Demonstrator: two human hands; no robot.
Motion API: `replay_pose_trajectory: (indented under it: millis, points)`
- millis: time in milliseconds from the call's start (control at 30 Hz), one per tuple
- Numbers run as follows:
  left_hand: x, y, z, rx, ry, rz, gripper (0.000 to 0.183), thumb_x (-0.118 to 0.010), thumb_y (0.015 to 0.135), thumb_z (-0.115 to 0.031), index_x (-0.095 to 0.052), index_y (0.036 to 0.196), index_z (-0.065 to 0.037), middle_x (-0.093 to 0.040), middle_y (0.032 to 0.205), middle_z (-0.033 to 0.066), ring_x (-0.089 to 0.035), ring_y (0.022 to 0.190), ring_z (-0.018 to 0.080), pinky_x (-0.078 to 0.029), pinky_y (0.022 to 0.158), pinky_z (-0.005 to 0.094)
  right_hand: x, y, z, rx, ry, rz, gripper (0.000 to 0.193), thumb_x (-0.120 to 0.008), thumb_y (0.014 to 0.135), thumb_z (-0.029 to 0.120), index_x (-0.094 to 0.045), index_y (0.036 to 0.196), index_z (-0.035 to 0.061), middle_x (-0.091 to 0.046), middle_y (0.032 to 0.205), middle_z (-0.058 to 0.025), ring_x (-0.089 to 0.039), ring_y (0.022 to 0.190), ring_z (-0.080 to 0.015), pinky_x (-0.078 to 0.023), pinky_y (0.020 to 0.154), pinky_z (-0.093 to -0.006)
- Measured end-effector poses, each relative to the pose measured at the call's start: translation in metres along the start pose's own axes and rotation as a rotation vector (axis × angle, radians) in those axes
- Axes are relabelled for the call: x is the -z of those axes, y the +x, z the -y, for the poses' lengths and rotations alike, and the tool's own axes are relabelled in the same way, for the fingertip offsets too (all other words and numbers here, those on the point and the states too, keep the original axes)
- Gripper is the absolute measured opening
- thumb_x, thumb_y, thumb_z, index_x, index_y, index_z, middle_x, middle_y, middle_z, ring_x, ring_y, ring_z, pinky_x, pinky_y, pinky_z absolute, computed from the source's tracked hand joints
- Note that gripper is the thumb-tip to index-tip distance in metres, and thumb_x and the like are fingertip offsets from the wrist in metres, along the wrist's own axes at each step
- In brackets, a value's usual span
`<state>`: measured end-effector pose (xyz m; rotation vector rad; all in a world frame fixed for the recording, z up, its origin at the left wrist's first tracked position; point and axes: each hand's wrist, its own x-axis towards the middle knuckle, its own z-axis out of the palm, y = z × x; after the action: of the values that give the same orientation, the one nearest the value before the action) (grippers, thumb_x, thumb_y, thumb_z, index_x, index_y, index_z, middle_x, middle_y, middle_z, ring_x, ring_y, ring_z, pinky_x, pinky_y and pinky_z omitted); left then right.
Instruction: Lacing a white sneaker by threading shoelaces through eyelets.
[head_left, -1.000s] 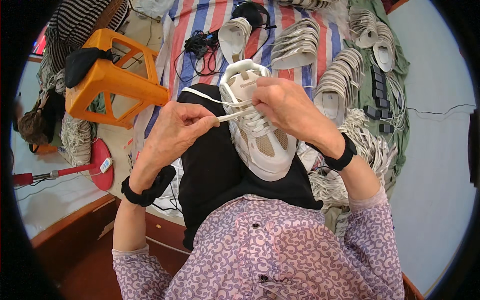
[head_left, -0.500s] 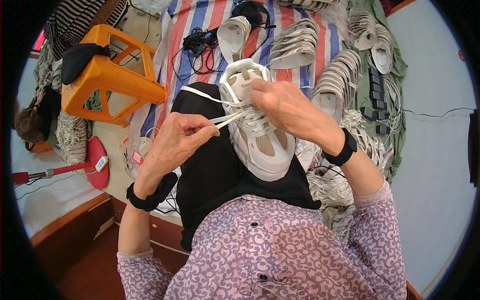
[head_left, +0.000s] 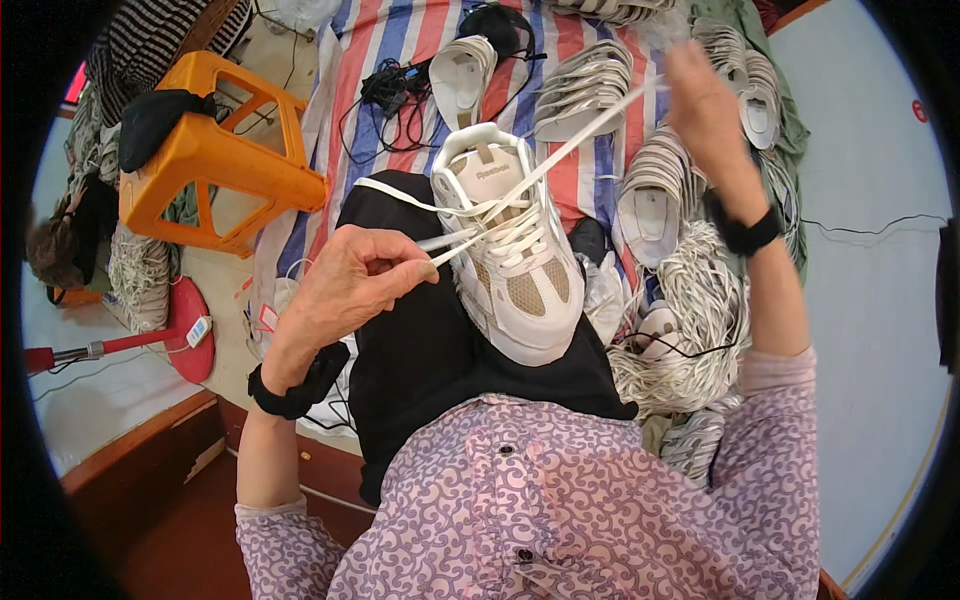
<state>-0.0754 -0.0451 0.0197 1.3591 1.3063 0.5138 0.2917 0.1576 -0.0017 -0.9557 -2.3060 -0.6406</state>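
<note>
A white and beige sneaker [head_left: 533,305] rests on my black-clad lap, its toe pointing toward me. White shoelace [head_left: 519,238] crosses its tongue in several rows. My left hand [head_left: 370,275], beside the shoe, pinches a lace loop and a slim pale tool whose kind I cannot make out; both reach to the eyelets. Up and to the right, my right hand [head_left: 708,115] holds the end of a lace drawn taut from the upper eyelets; its fingers are smeared by motion. Another stretch of lace lies loose over the shoe's left side onto my knee.
An orange plastic stool [head_left: 190,150] stands at the left with a black cloth item on it. Stacked white shoe uppers [head_left: 585,90] lie on the striped sheet ahead. Bundles of white laces [head_left: 690,320] are heaped at my right. Black cables [head_left: 395,95] lie on the sheet.
My right hand has moved from the shoe's tongue far up and to the right, pulling a lace straight. The left hand keeps its pinch in nearly the same place.
</note>
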Motion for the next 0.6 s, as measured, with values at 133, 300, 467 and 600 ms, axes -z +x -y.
replay_pose_trajectory:
  millis: [133,300,467,600]
  points:
    - [-0.008,0.015,-0.005,-0.071,-0.051,0.082,0.014,-0.068,0.091,-0.011,-0.074,0.101,-0.004,-0.062,0.084,-0.0025,-0.051,0.062,0.0008,-0.037,0.052,0.0178,0.01,-0.037,-0.144,-0.315,-0.201,0.345,0.03,-0.06,0.077,0.001,-0.051,0.106,0.0067,-0.058,0.105,-0.0163,-0.059,0.096,-0.0416,-0.049,0.075,-0.0519]
    - [-0.031,0.04,-0.013,-0.302,0.126,-0.222,0.027,-0.069,0.083,0.001,-0.072,0.109,-0.005,-0.062,0.093,0.002,-0.05,0.059,0.0042,-0.039,0.053,0.0212,0.045,-0.068,-0.263,-0.282,-0.427,0.271,0.021,-0.057,0.083,0.006,-0.05,0.103,0.0043,-0.058,0.104,-0.0195,-0.058,0.096,-0.0443,-0.046,0.077,-0.0544]
    - [-0.042,0.05,-0.025,-0.335,0.443,-0.376,0.026,-0.074,0.08,0.0,-0.069,0.104,-0.007,-0.056,0.095,0.0089,-0.056,0.058,0.0196,-0.045,0.056,0.0336,0.026,-0.056,-0.215,-0.575,-0.003,0.443,0.019,-0.063,0.088,0.013,-0.06,0.101,0.001,-0.064,0.089,-0.0154,-0.062,0.081,-0.0322,-0.049,0.071,-0.0417]
    - [-0.045,0.051,-0.03,-0.36,0.506,-0.383,0.02,-0.074,0.08,-0.001,-0.067,0.098,-0.007,-0.054,0.095,0.0092,-0.057,0.061,0.0225,-0.046,0.058,0.0364,0.0,-0.047,-0.047,-0.503,0.921,0.42,0.025,-0.064,0.093,0.007,-0.066,0.118,0.0032,-0.062,0.088,0.0001,-0.058,0.074,-0.0067,-0.048,0.068,-0.0218]
